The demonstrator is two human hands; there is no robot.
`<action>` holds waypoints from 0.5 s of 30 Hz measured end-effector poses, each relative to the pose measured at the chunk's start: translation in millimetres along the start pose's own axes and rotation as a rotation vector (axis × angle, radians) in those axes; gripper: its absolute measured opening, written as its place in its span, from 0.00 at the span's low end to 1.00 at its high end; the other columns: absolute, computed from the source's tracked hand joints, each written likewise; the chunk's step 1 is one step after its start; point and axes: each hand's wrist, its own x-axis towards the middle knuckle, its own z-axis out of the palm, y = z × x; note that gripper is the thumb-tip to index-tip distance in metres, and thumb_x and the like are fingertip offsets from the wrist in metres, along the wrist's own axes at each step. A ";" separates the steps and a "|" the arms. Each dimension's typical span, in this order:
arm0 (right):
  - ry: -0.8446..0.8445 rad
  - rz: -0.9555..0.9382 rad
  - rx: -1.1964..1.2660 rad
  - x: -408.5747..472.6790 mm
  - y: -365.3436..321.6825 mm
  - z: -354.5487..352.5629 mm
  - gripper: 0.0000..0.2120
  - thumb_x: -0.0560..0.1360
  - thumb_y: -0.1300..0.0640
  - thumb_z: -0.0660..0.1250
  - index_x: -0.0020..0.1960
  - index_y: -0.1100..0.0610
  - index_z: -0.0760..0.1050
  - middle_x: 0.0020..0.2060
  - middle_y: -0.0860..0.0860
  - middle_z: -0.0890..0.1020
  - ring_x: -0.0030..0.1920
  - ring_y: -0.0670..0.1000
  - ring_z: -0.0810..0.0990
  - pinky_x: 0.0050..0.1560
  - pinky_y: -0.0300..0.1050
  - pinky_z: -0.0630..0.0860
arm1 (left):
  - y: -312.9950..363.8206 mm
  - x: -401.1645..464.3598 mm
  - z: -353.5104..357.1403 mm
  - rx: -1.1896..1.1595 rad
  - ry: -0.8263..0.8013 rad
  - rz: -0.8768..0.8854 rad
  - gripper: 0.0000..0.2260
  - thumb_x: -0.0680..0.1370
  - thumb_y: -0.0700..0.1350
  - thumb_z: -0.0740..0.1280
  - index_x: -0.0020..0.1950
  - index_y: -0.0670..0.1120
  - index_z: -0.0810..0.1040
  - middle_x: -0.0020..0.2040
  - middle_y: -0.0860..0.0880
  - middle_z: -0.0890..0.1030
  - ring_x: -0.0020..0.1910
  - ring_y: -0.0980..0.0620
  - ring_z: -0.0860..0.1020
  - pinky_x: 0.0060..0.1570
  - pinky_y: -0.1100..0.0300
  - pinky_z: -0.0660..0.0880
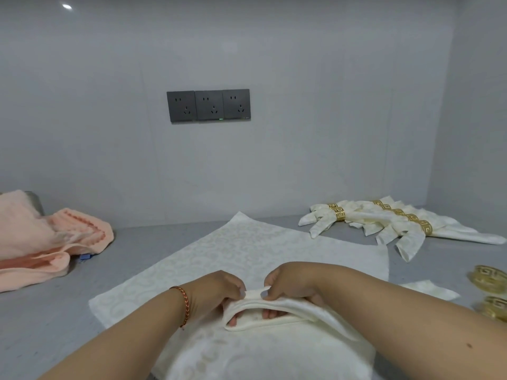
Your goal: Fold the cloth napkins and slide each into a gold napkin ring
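A cream patterned cloth napkin [247, 248] lies spread on the grey counter [49, 319]. Its near part is gathered into pleats at the centre. My left hand [216, 290] pinches the pleated fold from the left, and my right hand [290, 286] pinches it from the right; fingers of both curl under the folds. Several folded napkins in gold rings [384, 220] lie at the back right. Two loose gold napkin rings [491, 282] sit at the right edge, the nearer one [495, 308] partly cut off.
A peach towel [41, 242] is heaped at the left on the counter. A grey triple socket plate [208, 105] is on the back wall. A small scrap of cream cloth [428, 289] shows beside my right forearm.
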 end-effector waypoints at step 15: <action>0.170 0.006 -0.483 -16.4 18.7 6.8 0.10 0.76 0.44 0.63 0.49 0.50 0.72 0.48 0.47 0.75 0.48 0.50 0.73 0.48 0.43 0.69 | 18.6 3.9 20.0 0.591 0.038 0.040 0.07 0.75 0.50 0.71 0.38 0.54 0.76 0.32 0.58 0.75 0.33 0.60 0.72 0.38 0.67 0.70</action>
